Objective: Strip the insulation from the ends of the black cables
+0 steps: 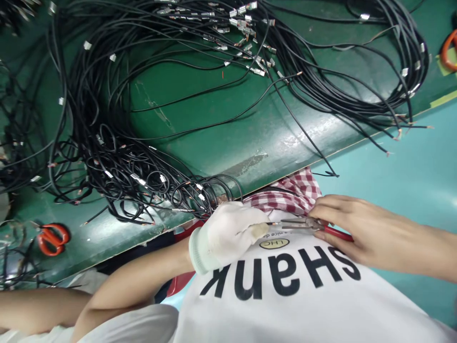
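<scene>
My left hand (228,236), in a white glove, is closed on a black cable whose short end (274,223) pokes out past the fingertips. My right hand (352,228) is bare and wrapped round the red handles of long-nosed pliers (298,223). The pliers' jaws point left and meet the cable end, or nearly so; I cannot tell whether they grip it. Both hands are in front of my white shirt, just off the table's edge. The rest of the held cable is mostly hidden by the glove.
Bundles of black cables (117,162) with white tags and metal connectors (246,28) cover much of the green table (200,124). Orange-handled scissors (53,239) lie at left, another orange handle (446,52) at right. Checked cloth (298,193) shows by the edge. Another person's arm (39,307) is at lower left.
</scene>
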Action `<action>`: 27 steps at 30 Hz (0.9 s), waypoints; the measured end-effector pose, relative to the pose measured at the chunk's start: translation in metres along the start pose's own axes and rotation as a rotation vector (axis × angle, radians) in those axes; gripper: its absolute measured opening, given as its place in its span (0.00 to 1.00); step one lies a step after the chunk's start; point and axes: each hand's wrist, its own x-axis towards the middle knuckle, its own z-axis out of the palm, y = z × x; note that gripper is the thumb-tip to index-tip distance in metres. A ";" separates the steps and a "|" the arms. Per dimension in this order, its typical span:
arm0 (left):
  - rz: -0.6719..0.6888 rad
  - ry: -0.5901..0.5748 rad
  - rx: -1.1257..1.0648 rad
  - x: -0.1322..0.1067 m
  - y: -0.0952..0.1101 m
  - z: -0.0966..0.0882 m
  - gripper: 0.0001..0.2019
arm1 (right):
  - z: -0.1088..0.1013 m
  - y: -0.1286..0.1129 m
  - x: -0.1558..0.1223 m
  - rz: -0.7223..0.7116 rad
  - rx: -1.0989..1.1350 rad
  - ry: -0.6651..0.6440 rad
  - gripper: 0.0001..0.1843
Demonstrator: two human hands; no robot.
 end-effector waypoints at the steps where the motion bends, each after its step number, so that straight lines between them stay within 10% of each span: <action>1: -0.014 0.010 -0.005 0.000 -0.001 0.001 0.17 | 0.000 0.000 0.001 -0.005 -0.008 -0.004 0.09; 27: 0.063 -0.039 0.050 -0.004 -0.003 -0.008 0.16 | -0.005 -0.009 -0.003 0.072 0.147 -0.105 0.11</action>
